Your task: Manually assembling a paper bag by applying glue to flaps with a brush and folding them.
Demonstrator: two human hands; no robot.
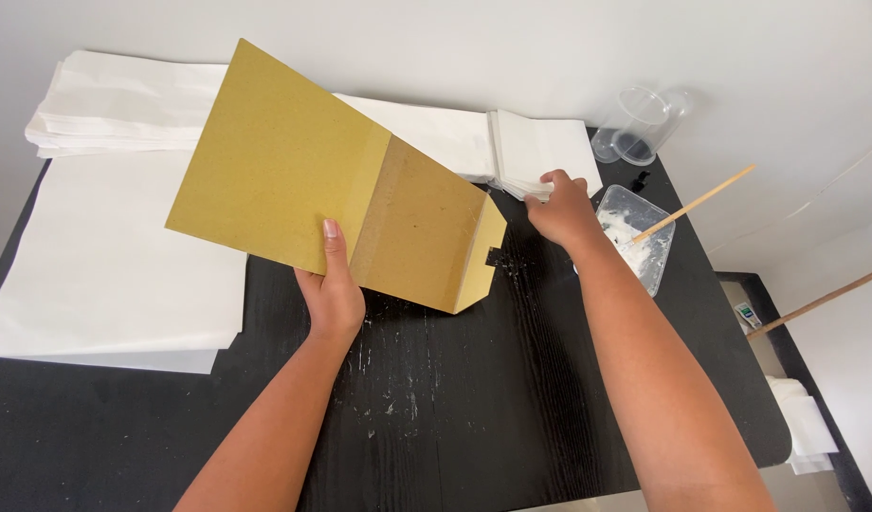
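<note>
While left hand (334, 296) lifts brown envelope (332, 180), right hand (561, 210) touches white stack (542, 152).

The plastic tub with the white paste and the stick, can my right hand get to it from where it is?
Probably yes. The right hand rests on the small white paper stack, and the tub sits just beside it on the black table with nothing between.

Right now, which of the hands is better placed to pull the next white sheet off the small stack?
Right hand: it already touches the small white stack, while the left hand holds the brown paper bag.
</note>
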